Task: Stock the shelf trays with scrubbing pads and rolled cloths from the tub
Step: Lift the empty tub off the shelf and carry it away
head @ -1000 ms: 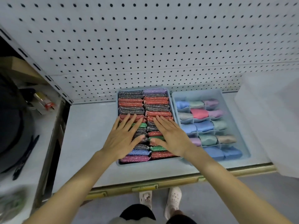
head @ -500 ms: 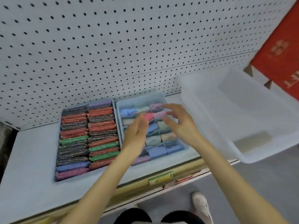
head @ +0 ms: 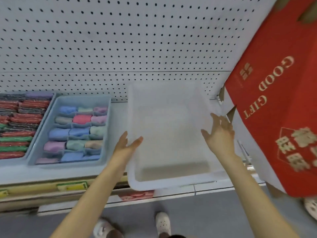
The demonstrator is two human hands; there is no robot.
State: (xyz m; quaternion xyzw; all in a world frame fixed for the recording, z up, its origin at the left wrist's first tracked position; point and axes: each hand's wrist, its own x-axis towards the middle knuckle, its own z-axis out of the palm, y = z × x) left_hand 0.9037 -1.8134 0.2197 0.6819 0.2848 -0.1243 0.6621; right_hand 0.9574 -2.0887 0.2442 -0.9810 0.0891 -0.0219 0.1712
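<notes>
**Left forearm** [head: 101, 186]: bare, rising from the lower left of the frame toward its centre. **Left hand** [head: 127, 146]: fingers straight and close together, pointing up; thumb splayed out to the right. **Right forearm** [head: 248, 189]: bare, rising from the lower right. **Right hand** [head: 220, 138]: right of centre, fingers spread and lightly bent, thumb held out to the left. The hands stand well apart at nearly equal height.
</notes>
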